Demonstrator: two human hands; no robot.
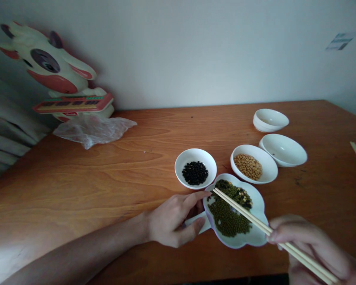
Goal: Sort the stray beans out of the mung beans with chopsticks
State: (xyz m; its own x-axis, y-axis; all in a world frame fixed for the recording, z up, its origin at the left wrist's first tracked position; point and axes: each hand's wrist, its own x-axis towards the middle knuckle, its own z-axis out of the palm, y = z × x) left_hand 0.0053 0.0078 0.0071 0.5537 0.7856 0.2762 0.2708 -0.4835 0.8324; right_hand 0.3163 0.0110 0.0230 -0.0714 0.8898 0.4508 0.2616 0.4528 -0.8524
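Note:
My left hand [178, 219] is closed around the handle of a white, cloud-shaped dish [259, 206], its index finger reaching to the rim. In the dish lie green mung beans [230, 219], with black beans and some yellow beans mixed in toward the far side. A pair of wooden chopsticks [243, 211] is held in my right hand [314, 245] at the lower right. Their tips are close together over the left part of the dish, near my left index finger. Whether a bean is between the tips is too small to tell.
Beyond the dish stand a bowl of black beans [195, 173], a bowl of yellow beans [248, 166] and two white bowls [284, 148] at the right. A plastic bag [95, 130] and a cow-shaped toy keyboard [74, 103] sit at the back left, against the wall.

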